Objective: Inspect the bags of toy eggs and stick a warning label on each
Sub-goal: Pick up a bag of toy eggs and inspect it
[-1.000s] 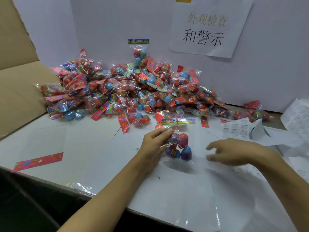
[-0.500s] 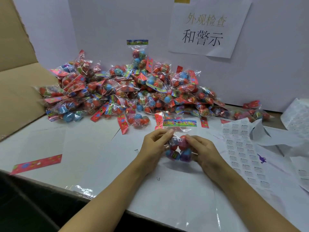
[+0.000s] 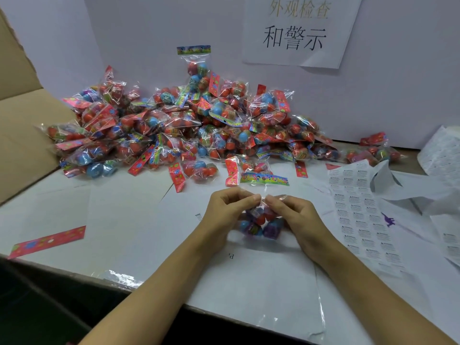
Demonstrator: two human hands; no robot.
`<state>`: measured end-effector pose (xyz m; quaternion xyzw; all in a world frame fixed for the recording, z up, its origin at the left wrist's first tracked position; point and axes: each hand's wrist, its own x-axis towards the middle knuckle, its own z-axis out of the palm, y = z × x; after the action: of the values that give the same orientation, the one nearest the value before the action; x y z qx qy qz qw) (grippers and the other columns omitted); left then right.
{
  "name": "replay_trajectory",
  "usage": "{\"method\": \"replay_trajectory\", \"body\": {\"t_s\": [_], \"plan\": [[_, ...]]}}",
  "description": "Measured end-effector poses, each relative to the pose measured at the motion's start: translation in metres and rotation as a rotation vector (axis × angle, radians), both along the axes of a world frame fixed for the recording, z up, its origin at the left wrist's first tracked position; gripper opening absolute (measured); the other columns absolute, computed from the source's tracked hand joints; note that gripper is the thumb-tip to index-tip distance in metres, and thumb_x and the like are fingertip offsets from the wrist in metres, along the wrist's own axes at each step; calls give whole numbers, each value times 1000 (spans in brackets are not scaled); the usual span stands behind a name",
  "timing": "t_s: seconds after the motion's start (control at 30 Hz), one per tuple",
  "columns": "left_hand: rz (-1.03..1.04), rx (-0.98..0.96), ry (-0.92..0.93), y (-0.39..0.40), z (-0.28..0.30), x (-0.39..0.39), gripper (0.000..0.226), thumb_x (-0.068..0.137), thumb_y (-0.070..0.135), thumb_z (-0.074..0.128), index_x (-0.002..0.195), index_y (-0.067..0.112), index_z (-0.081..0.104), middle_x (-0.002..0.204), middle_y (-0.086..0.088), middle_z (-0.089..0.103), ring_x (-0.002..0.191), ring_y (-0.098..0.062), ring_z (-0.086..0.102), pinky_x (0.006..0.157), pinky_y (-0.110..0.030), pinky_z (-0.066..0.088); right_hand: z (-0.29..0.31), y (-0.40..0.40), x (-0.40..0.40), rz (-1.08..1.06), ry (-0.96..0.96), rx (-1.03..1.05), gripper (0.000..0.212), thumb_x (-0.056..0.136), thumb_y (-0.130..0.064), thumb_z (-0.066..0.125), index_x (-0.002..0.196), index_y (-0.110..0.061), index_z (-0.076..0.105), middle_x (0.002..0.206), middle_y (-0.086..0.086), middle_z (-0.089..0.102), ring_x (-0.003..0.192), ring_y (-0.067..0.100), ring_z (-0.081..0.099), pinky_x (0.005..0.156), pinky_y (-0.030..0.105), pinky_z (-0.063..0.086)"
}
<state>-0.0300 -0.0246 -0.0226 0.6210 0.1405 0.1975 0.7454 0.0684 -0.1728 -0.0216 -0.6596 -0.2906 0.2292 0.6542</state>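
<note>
A clear bag of toy eggs (image 3: 258, 224) with a colourful header card (image 3: 264, 179) lies on the white table in front of me. My left hand (image 3: 227, 210) pinches the bag's plastic from the left. My right hand (image 3: 296, 215) pinches it from the right, the fingertips of both hands nearly meeting above the eggs. Red, blue and purple eggs show between the hands. A sheet of small white warning labels (image 3: 361, 217) lies just right of my right hand.
A large heap of egg bags (image 3: 174, 130) fills the back of the table against the white wall. A loose red header strip (image 3: 47, 241) lies front left. Cardboard flaps (image 3: 17, 125) stand at left. More label sheets (image 3: 443, 153) lie far right.
My right hand came in from the label sheet to the bag and now pinches its top with the left hand. The camera has moved closer.
</note>
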Motion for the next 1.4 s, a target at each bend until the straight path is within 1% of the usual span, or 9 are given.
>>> {"method": "replay_trajectory", "body": {"t_s": [0.13,0.33,0.5,0.6,0.87,1.13,1.2,1.3,1.4], "plan": [[51,59,-16,-2,-1,1,20,90,13,75,90,-6,73,89,-26,73,84,-31,71,85,-53,59,1,2,1,0,59,9,34,80,-49,78,95,-19,80,97,9,77,96,25,73,76,35,60],[27,-81,23,-1,-1,2,13,93,13,72,92,0,74,83,-12,73,81,-27,72,74,-42,63,3,2,3,2,153,71,38,72,-51,78,86,-16,80,87,8,75,81,19,71,67,30,59],[2,-99,24,0,0,2,17,97,18,68,97,3,74,87,-6,75,81,-19,72,70,-32,61,0,1,7,-16,155,56,13,89,-24,71,90,-16,81,93,6,77,87,16,72,67,27,57],[23,-103,46,0,0,3,17,96,19,69,98,3,76,91,-10,73,86,-24,73,70,-34,62,-1,2,7,-62,171,68,15,91,-14,67,86,-13,81,92,9,77,85,19,73,61,26,56],[63,-92,46,-2,1,4,16,94,23,71,93,10,79,95,-11,75,86,-21,74,68,-32,60,-2,4,7,-110,208,132,11,92,-8,68,90,-5,79,90,10,75,81,18,73,60,26,56],[9,-80,25,-2,2,3,35,80,36,73,97,6,78,91,-6,76,83,-15,74,68,-28,60,-5,3,10,-126,202,114,13,92,-12,69,93,-5,79,101,17,72,92,28,72,69,37,58],[-25,-107,42,-1,5,2,40,78,39,73,99,6,77,91,-7,76,83,-15,74,68,-25,59,-4,3,10,-128,229,136,11,89,-13,71,90,-7,80,95,15,73,85,25,72,64,35,58],[-102,-85,56,1,4,0,33,80,36,79,101,11,76,97,-11,75,90,-22,75,74,-35,62,-1,3,8,-132,295,191,17,75,-23,76,85,-10,81,86,12,75,74,21,72,54,31,56],[-111,19,92,0,0,-1,40,75,26,89,111,17,75,103,-19,74,99,-40,73,90,-54,56,-3,3,8,-106,229,172,27,72,-33,77,87,-12,82,86,12,76,77,21,71,60,33,57]]}}
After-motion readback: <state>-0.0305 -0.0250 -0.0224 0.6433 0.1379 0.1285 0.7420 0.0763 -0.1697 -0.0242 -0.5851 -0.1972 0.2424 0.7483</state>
